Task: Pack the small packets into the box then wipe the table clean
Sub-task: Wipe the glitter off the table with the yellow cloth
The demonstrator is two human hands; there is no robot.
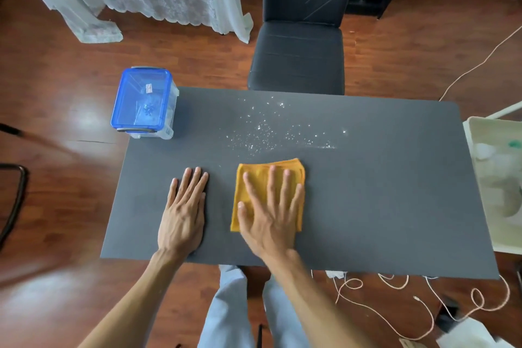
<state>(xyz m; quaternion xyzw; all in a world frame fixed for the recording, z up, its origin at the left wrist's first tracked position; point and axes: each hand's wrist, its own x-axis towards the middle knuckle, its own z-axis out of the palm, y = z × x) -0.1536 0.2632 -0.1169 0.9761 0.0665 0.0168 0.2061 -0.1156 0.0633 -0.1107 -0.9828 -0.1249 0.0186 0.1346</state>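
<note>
The right hand (271, 215) presses flat on the yellow cloth (254, 178) (not gripping); a fast push could fling the white crumbs (262, 130) off the table (381, 192).

Head cam, wide-angle, looks steeply down over table (367, 192), close.

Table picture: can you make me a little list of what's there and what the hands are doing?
table: dark grey top
box: clear, blue lid on, far left corner
mess: white specks in the middle, beyond the cloth
cloth: orange, folded, flat on table
right hand: spread flat on the cloth
left hand: flat on bare table, beside the cloth
chair: black, far side
</note>
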